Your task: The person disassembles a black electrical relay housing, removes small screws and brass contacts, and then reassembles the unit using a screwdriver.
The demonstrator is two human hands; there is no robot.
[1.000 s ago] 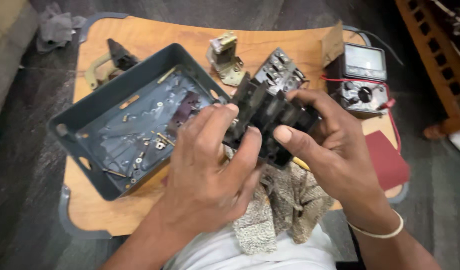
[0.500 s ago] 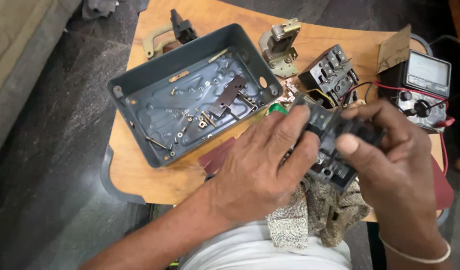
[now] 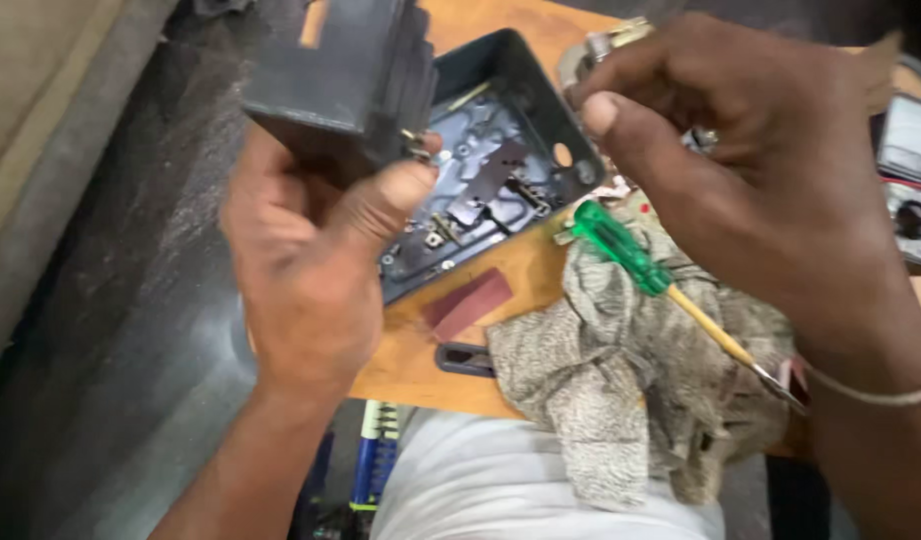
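The left hand (image 3: 301, 270) held a dark, blocky plastic switch body with brass terminals (image 3: 346, 75) raised above the left edge of the light wooden tabletop (image 3: 431, 370), thumb pressed against its lower front face and the fingers hidden behind it; the grip was closed firmly around the block. The right hand (image 3: 761, 170) hovered beside it with thumb and forefinger pinched together, though whether anything small sat between them could not be told. The block looked rigid and fairly heavy for its bulk, with hard moulded edges that gave good purchase; its flat sides seemed the safest place to take hold, since the small brass parts protruding near the thumb looked liable to bend or snag. Below lay the open grey metal enclosure box (image 3: 501, 150) with screws and a bracket inside, a green-handled screwdriver (image 3: 661, 290) resting on a speckled grey cloth (image 3: 621, 390), a dark red strip (image 3: 468, 302), and a meter with a red lead (image 3: 911, 170) at the right edge. Compared with half a second earlier, both hands no longer shared the block; it had passed to the left hand alone and been lifted higher and leftward, while the view had swung closer.
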